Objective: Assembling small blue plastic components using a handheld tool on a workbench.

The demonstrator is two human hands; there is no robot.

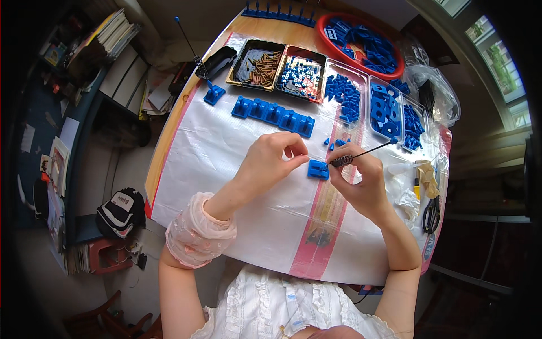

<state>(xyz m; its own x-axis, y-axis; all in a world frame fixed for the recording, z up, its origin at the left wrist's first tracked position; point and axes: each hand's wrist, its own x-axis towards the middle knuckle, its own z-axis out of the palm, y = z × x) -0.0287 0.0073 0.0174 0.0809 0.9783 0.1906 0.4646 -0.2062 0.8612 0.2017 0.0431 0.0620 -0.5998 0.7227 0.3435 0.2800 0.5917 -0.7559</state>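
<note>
My right hand (361, 178) is closed round a dark coil spring (341, 161), from which a thin black rod (374, 148) with a blue tip sticks out to the upper right. A small blue plastic block (318, 170) lies on the white sheet between my hands, beside the spring. Thumb and forefinger of my left hand (274, 161) are pinched together just left of the block; whatever they hold is too small to make out. Several tiny blue cone-shaped pieces (337, 143) are scattered just beyond my right hand.
Several blue blocks (274, 114) stand in a row, left of a blue base (214, 95) bearing a sprung rod. Farther back are a tray of brass-coloured screws (264, 69), a tray of small nuts (301, 73), tubs of blue parts (342, 93) and a red basin (400, 72). Scissors (432, 214) lie right.
</note>
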